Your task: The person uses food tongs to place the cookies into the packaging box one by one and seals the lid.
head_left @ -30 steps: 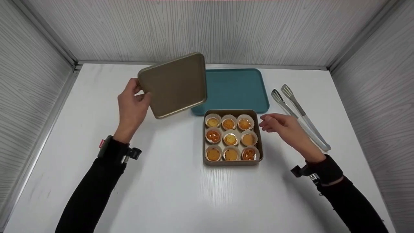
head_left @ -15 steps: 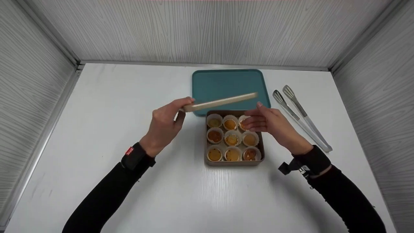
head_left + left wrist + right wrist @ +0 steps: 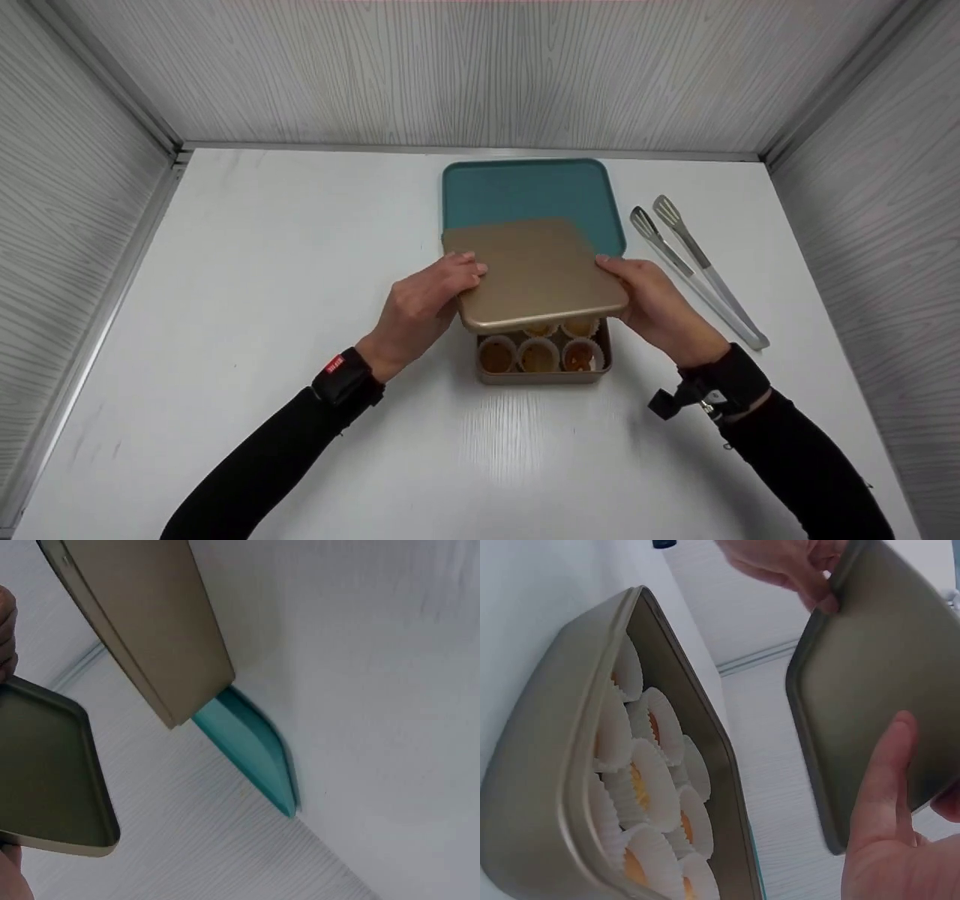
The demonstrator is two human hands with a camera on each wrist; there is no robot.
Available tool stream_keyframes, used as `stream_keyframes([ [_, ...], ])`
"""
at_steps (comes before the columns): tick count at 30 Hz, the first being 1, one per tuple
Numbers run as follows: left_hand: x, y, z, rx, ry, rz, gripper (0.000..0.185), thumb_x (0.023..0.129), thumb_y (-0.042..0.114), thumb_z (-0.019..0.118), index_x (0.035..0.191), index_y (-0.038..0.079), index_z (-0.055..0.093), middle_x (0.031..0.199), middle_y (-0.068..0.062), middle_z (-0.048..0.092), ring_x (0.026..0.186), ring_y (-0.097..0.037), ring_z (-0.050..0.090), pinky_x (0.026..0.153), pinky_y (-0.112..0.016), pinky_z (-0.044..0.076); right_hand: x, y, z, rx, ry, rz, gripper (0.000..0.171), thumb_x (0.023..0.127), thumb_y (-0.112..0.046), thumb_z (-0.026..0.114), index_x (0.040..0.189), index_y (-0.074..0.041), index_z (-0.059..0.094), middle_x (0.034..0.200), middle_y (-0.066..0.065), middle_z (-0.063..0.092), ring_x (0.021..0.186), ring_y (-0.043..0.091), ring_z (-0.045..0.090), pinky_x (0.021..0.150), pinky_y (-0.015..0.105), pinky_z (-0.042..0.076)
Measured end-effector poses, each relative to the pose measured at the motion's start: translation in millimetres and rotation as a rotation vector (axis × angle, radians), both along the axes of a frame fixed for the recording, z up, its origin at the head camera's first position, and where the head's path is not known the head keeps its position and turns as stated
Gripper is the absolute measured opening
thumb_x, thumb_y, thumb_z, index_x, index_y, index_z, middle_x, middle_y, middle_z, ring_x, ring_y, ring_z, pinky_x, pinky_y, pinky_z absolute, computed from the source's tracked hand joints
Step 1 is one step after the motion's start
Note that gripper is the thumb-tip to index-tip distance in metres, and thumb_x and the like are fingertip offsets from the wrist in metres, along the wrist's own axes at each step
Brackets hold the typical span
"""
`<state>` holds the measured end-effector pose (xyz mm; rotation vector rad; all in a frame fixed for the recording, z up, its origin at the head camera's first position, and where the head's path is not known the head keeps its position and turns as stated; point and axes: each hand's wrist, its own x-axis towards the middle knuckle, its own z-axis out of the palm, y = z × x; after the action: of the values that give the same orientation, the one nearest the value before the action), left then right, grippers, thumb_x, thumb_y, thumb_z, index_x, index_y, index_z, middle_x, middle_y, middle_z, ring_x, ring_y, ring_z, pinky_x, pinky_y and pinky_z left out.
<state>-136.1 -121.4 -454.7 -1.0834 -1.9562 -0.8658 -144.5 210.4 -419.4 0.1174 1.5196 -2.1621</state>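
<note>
— Hands first: what does each hold?

— Left hand (image 3: 424,304) grips the left edge of the gold lid (image 3: 536,274), fingers curled over the top; right hand (image 3: 656,307) holds the right edge, thumb along the rim, fingers underneath.

— Where is the lid?

— Held above the gold tin (image 3: 544,371), not seated; it covers the far rows, tilted slightly, with its near edge hanging over the middle of the tin.

— And the tin?

— At the middle of the white surface (image 3: 300,247), front row of tarts in paper cups (image 3: 538,355) showing.

— Anything else?

— Teal tray (image 3: 525,187) just behind the tin, toward the far edge; metal tongs (image 3: 694,266) lie near the right edge, well apart from the right hand.
</note>
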Motion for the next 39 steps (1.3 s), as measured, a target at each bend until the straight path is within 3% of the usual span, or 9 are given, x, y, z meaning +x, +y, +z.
stream_keyframes([
  [3,0.0,2,-6.4,0.065,-0.232,0.063,0.058,0.085,-0.013,0.077,0.137,-0.002,0.053,0.139,-0.016,0.061,0.133,-0.029,0.058,0.110,-0.036,0.048,3.2,5,-2.1,-0.021,0.007,0.000,0.025,0.107,-0.019,0.059,0.108,0.001,0.074,0.092,0.008,0.077,0.081,0.014,0.074,0.074,0.025,0.060],
  [5,-0.1,3,-7.7,0.162,-0.519,0.042,0.066,0.090,-0.012,0.071,0.149,-0.003,0.044,0.149,-0.019,0.052,0.138,-0.027,0.054,0.112,-0.032,0.046,5.4,9,-4.4,-0.019,0.037,0.008,0.025,0.108,-0.018,0.057,0.109,0.000,0.074,0.095,0.008,0.077,0.083,0.014,0.074,0.073,0.025,0.060],
  [8,-0.7,3,-5.4,0.386,-1.049,-0.107,0.064,0.096,-0.011,0.055,0.157,0.000,0.038,0.150,-0.020,0.050,0.131,-0.026,0.059,0.105,-0.032,0.052,8.3,16,-9.6,0.021,0.104,0.031,0.026,0.109,-0.019,0.056,0.112,0.002,0.071,0.097,0.009,0.077,0.084,0.014,0.074,0.071,0.025,0.060],
  [10,-0.4,2,-3.7,0.513,-1.345,-0.194,0.061,0.099,-0.007,0.048,0.158,0.003,0.038,0.145,-0.021,0.055,0.120,-0.028,0.067,0.096,-0.035,0.058,10.2,21,-13.6,0.067,0.149,0.051,0.030,0.109,-0.022,0.055,0.115,0.004,0.068,0.099,0.010,0.076,0.085,0.015,0.074,0.070,0.025,0.059],
  [13,0.8,1,-1.8,0.548,-1.593,-0.259,0.055,0.104,0.006,0.050,0.158,0.003,0.038,0.134,-0.022,0.063,0.108,-0.032,0.072,0.089,-0.042,0.061,13.5,27,-19.3,0.130,0.188,0.082,0.037,0.109,-0.026,0.055,0.120,0.008,0.063,0.101,0.011,0.075,0.086,0.016,0.073,0.069,0.026,0.058],
  [17,5.2,4,-2.3,0.497,-1.634,-0.252,0.064,0.103,0.012,0.061,0.160,0.004,0.034,0.124,-0.017,0.067,0.104,-0.024,0.072,0.089,-0.040,0.062,18.3,30,-26.5,0.217,0.192,0.111,0.045,0.109,-0.030,0.055,0.126,0.011,0.060,0.107,0.011,0.075,0.093,0.017,0.072,0.076,0.028,0.059],
  [22,12.8,13,-4.5,0.437,-1.618,-0.156,0.074,0.096,0.007,0.071,0.160,0.008,0.035,0.115,-0.014,0.065,0.095,-0.022,0.070,0.086,-0.040,0.062,24.5,33,-32.5,0.438,0.266,0.115,0.046,0.107,-0.032,0.059,0.128,0.009,0.063,0.113,0.011,0.074,0.100,0.018,0.072,0.087,0.032,0.061],
  [30,22.4,18,-7.5,0.353,-1.570,-0.043,0.075,0.093,0.006,0.073,0.159,0.007,0.039,0.117,-0.015,0.060,0.089,-0.020,0.072,0.077,-0.036,0.064,29.0,33,-41.3,0.764,0.398,0.086,0.043,0.102,-0.035,0.067,0.127,-0.001,0.072,0.114,0.013,0.075,0.091,0.016,0.074,0.082,0.026,0.059],
  [39,25.6,17,-11.8,0.230,-1.495,0.030,0.074,0.092,0.009,0.074,0.159,0.007,0.041,0.115,-0.012,0.066,0.089,-0.017,0.074,0.074,-0.034,0.064,35.4,25,-49.1,0.816,0.441,0.043,0.042,0.102,-0.027,0.069,0.131,0.003,0.069,0.120,0.019,0.071,0.089,0.017,0.075,0.078,0.028,0.062],
])
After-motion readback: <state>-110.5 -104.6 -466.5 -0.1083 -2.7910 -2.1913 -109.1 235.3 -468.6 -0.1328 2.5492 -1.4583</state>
